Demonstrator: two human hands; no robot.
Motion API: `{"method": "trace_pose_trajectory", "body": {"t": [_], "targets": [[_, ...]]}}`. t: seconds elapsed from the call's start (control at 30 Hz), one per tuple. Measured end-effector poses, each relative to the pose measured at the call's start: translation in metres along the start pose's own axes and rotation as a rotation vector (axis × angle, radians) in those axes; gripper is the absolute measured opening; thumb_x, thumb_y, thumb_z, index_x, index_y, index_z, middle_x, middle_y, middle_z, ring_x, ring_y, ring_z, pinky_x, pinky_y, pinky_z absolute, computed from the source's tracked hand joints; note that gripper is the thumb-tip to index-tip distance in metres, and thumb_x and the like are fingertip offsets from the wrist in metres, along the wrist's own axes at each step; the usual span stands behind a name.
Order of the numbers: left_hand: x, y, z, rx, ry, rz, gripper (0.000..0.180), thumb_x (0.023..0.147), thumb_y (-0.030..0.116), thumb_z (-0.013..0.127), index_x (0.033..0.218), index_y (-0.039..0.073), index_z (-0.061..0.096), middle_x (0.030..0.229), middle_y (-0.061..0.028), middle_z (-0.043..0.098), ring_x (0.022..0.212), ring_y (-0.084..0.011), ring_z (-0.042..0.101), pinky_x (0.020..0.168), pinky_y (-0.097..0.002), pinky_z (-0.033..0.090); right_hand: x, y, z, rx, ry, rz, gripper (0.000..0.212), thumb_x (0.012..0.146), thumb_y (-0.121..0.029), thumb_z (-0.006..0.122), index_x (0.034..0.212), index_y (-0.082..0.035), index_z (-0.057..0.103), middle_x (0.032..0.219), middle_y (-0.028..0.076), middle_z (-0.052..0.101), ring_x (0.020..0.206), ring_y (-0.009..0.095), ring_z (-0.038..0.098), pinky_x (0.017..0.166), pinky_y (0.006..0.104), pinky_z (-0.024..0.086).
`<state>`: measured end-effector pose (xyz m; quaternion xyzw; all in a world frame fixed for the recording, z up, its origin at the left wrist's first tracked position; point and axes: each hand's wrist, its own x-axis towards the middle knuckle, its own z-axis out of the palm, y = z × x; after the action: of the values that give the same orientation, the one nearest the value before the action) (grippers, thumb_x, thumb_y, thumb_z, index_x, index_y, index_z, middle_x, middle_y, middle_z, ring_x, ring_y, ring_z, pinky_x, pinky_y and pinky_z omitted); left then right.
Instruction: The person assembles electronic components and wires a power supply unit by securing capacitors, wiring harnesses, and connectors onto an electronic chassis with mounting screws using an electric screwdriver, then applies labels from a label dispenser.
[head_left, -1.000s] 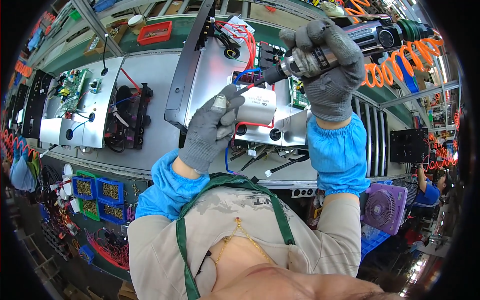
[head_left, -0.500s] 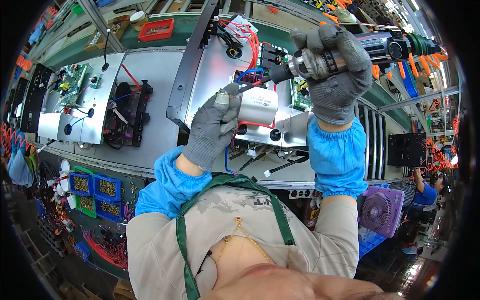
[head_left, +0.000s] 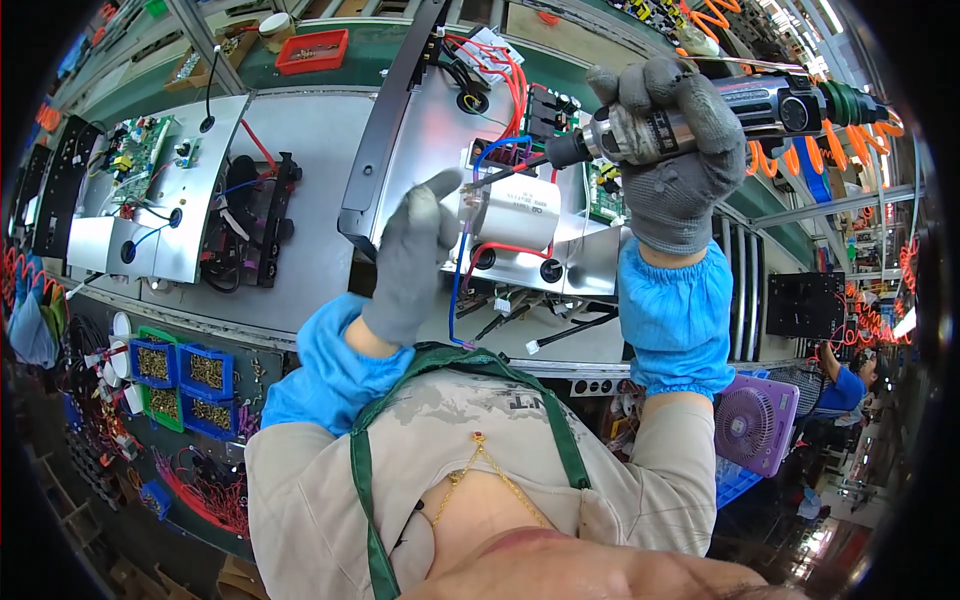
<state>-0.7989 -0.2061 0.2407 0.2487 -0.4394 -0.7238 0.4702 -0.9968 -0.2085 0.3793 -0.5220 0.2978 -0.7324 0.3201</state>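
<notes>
My right hand [head_left: 680, 150], in a grey glove, is wrapped round a silver and black power screwdriver [head_left: 765, 105]. Its long bit [head_left: 515, 172] points left, with the tip at the end of a white cylindrical capacitor [head_left: 520, 212]. The capacitor lies on a metal chassis [head_left: 405, 165] among red and blue wires. Just left of that end, my gloved left hand [head_left: 412, 250] is open, slightly blurred, with its fingers apart and no part seen in them. A blue wire [head_left: 457, 290] hangs from the capacitor's end toward the bench edge.
Another chassis with a green circuit board [head_left: 140, 155] stands at the left. Blue bins [head_left: 207, 372] of brass-coloured screws sit at the lower left. A red tray [head_left: 312, 52] is at the back. A purple fan [head_left: 757, 425] stands at the right, with a person [head_left: 845, 385] beyond it.
My left hand has drawn back left from the bit tip and its fingers have spread. The blue wire now hangs beside the capacitor. The right hand and screwdriver have hardly moved.
</notes>
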Motion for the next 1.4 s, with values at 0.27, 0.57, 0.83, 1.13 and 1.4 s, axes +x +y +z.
{"method": "trace_pose_trajectory", "body": {"t": [0.27, 0.57, 0.83, 1.13, 1.4], "targets": [[0.000, -0.010, 0.000, 1.248, 0.023, 0.378, 0.044, 0.074, 0.041, 0.073, 0.099, 0.007, 0.059, 0.079, -0.0084, 0.062, 0.065, -0.0246, 0.061, 0.059, -0.0377, 0.049, 0.015, 0.013, 0.017, -0.301, -0.359, 0.164, 0.033, 0.089, -0.029, 0.054, 0.101, 0.001, 0.060, 0.092, 0.012, 0.057, 0.085, 0.022, 0.059, 0.087, 0.0446, 0.051], [0.006, -0.011, -0.004, 1.301, -0.095, 0.217, 0.035, 0.076, 0.041, 0.068, 0.081, 0.007, 0.061, 0.068, -0.0130, 0.060, 0.061, -0.0298, 0.061, 0.053, -0.0415, 0.047, 0.007, 0.043, 0.032, -0.157, -0.239, 0.492, 0.039, 0.087, -0.017, 0.055, 0.116, 0.008, 0.047, 0.098, 0.022, 0.056, 0.080, 0.024, 0.060, 0.065, 0.0368, 0.051], [0.008, -0.017, -0.008, 1.231, -0.120, 0.393, 0.034, 0.074, 0.041, 0.070, 0.075, 0.007, 0.062, 0.063, -0.0111, 0.058, 0.058, -0.0298, 0.060, 0.051, -0.0406, 0.046, 0.004, 0.045, 0.038, -0.332, -0.147, 0.499, 0.031, 0.071, -0.012, 0.077, 0.097, 0.002, 0.065, 0.081, 0.009, 0.067, 0.070, 0.013, 0.065, 0.063, 0.0257, 0.054], [0.006, -0.017, -0.009, 1.289, -0.089, 0.379, 0.032, 0.074, 0.038, 0.069, 0.077, 0.007, 0.060, 0.066, -0.0106, 0.058, 0.060, -0.0289, 0.059, 0.053, -0.0400, 0.047, 0.001, 0.053, 0.041, -0.319, -0.220, 0.446, 0.033, 0.070, -0.014, 0.077, 0.097, 0.001, 0.066, 0.082, 0.009, 0.068, 0.070, 0.013, 0.065, 0.061, 0.0267, 0.054], [0.005, -0.020, -0.010, 1.275, -0.094, 0.371, 0.033, 0.075, 0.039, 0.069, 0.079, 0.007, 0.059, 0.067, -0.0104, 0.059, 0.060, -0.0285, 0.060, 0.053, -0.0400, 0.047, 0.004, 0.057, 0.053, -0.361, -0.208, 0.445, 0.019, 0.076, -0.012, 0.070, 0.088, 0.001, 0.065, 0.077, 0.010, 0.066, 0.066, 0.016, 0.064, 0.060, 0.0288, 0.053]]}}
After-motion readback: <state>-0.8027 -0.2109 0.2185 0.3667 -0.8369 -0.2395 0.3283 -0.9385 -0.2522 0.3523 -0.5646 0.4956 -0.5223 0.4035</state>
